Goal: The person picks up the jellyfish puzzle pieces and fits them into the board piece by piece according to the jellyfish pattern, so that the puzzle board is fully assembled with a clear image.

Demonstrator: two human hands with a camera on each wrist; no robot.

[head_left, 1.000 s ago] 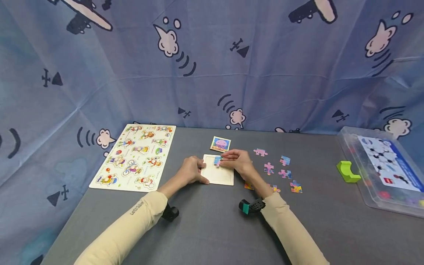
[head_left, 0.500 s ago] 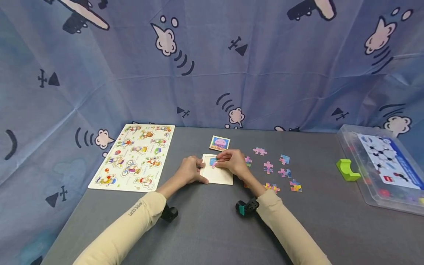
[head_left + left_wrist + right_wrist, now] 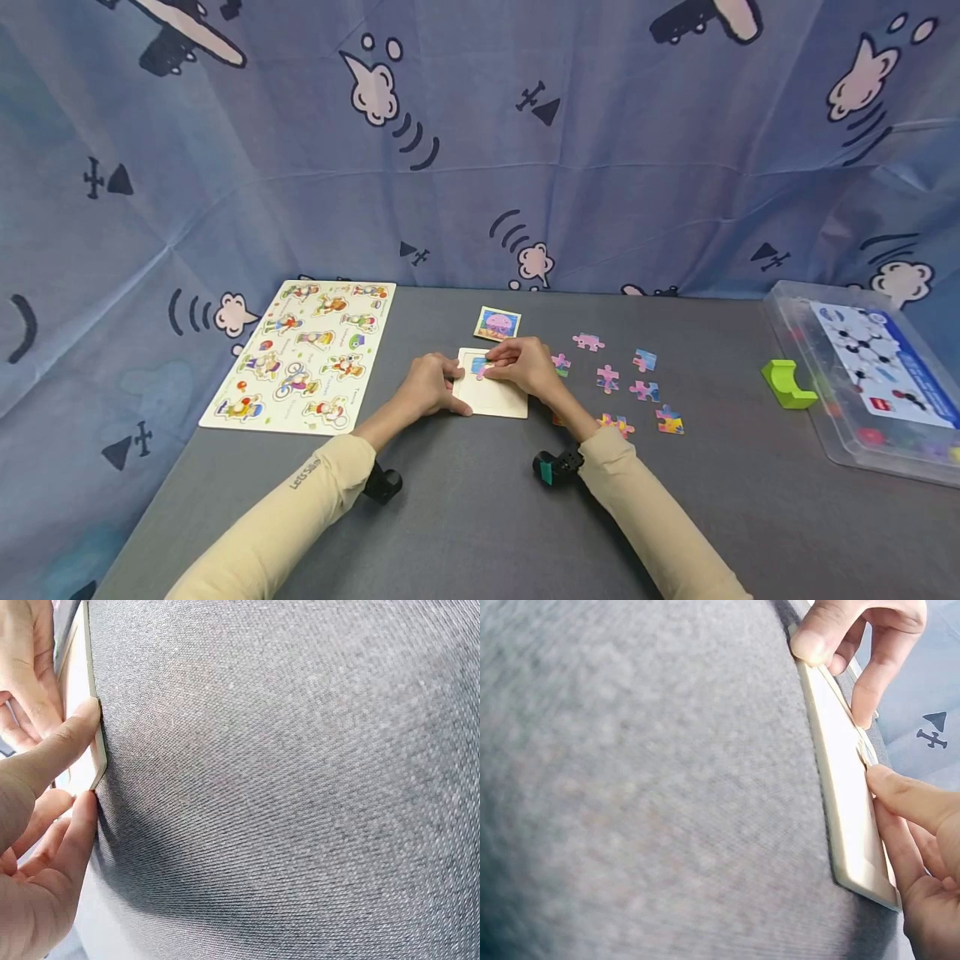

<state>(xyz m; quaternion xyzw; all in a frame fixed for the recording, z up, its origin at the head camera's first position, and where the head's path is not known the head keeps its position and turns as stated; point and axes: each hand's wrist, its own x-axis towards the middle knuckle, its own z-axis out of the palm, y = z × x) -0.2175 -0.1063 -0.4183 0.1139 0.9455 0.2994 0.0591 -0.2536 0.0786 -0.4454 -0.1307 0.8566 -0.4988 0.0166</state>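
Note:
A small square wooden puzzle tray (image 3: 501,404) lies on the grey table in the head view. At its left side my left hand (image 3: 427,385) holds it, thumb at the near corner and fingers along the edge. A blue-and-pink jigsaw piece (image 3: 477,367) sits in the tray's upper left part, and my right hand (image 3: 528,367) pinches it with thumb and fingers. In the right wrist view the tray (image 3: 844,795) appears edge-on, with the right hand (image 3: 922,840) over its far side, largely hiding the piece. The left wrist view shows the left thumb (image 3: 71,735) on the tray's rim.
Several loose jigsaw pieces (image 3: 607,379) are spread right of the tray. Behind it lies a small octopus picture (image 3: 497,323). A figure puzzle board (image 3: 318,337) is at left. A green curved block (image 3: 787,386) and a clear plastic box (image 3: 817,417) stand at right.
My right hand has moved slightly left with the jigsaw piece, toward the tray's upper left corner, then nearly stopped. The left hand keeps its hold on the tray.

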